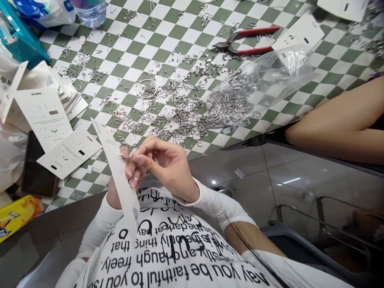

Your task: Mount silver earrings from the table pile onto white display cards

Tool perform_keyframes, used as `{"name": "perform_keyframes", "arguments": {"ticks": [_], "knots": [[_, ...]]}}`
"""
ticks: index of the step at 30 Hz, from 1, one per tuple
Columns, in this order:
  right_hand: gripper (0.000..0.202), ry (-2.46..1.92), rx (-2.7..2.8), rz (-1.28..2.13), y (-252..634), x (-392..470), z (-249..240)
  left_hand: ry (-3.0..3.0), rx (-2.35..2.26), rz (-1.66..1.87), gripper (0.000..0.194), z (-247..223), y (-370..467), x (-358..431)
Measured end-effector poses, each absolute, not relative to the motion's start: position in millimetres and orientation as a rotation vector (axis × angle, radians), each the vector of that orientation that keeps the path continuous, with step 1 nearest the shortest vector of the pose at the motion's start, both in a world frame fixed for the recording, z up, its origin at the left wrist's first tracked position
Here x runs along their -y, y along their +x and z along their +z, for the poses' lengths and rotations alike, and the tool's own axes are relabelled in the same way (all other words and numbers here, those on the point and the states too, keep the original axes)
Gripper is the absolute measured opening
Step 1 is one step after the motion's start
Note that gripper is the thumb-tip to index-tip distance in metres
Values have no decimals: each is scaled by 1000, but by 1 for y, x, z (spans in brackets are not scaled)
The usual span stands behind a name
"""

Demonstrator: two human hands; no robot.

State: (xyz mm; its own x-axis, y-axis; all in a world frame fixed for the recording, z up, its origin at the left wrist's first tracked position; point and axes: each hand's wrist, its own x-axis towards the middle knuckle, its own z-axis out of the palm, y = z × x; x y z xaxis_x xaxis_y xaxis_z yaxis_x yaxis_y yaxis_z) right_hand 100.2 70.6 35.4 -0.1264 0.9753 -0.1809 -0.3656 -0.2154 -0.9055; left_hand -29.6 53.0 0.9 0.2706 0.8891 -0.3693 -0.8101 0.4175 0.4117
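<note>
My left hand (132, 173) holds a white earring card (120, 180), tilted nearly edge-on, with its fingertips showing at the card's right edge. Thumb and forefinger of my right hand (165, 164) pinch a small metal piece (122, 156) at the card's face; its exact shape is too small to tell. Just beyond both hands, a loose pile of small silver rings and hooks (183, 116) spreads over the checkered table (159, 40). More printed cards (70, 152) lie to the left of the held card.
Red-handled pliers (255, 51) and a clear bag of metal pieces (231, 102) lie to the right. At left are a dark phone (39, 172), a yellow box (19, 214), stacked cards and a teal object (22, 34). Another person's arm (339, 120) rests at the right edge.
</note>
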Motion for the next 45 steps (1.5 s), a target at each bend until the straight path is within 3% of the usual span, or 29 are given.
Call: {"name": "perform_keyframes", "arguments": {"ticks": [6, 12, 23, 30, 45], "knots": [[19, -974, 750, 1718, 96, -70, 32, 195, -656, 1148, 34, 0, -31, -50], [13, -688, 589, 1888, 93, -71, 33, 301, -648, 1215, 31, -5, -28, -52], [11, -663, 686, 2000, 105, -78, 38, 355, -704, 1232, 21, 1, -24, -50], [11, -750, 812, 1864, 115, -85, 34, 344, -745, 1183, 36, 11, -26, -57], [9, -657, 1013, 1913, 128, -91, 33, 497, -827, 1141, 37, 14, -26, -62]]}}
